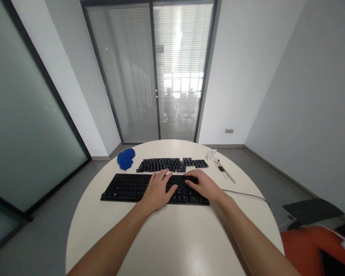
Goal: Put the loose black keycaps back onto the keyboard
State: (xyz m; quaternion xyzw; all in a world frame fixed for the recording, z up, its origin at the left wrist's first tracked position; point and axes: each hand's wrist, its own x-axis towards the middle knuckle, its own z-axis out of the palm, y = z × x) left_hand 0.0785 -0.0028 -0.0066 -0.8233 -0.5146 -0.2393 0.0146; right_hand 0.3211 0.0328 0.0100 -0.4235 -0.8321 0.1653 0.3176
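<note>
A black keyboard (123,188) lies across the round table; its left and middle part shows bare key posts without caps, while caps sit on the right end. My left hand (157,190) rests on the middle of it, palm down with fingers spread. Over its right part is my right hand (204,184), thumb and forefinger curled close together at the keys. Anything between those fingertips is too small and dark to make out. Behind the keyboard, loose black keycaps (158,165) are laid out in rows, close to the left fingertips.
A blue crumpled cloth-like thing (126,158) lies at the table's back left. At the back right are white crumpled tissue (212,155) and a thin stick-like tool (227,172). The keyboard's cable (247,194) runs off the right edge. An orange chair (307,249) stands at the right.
</note>
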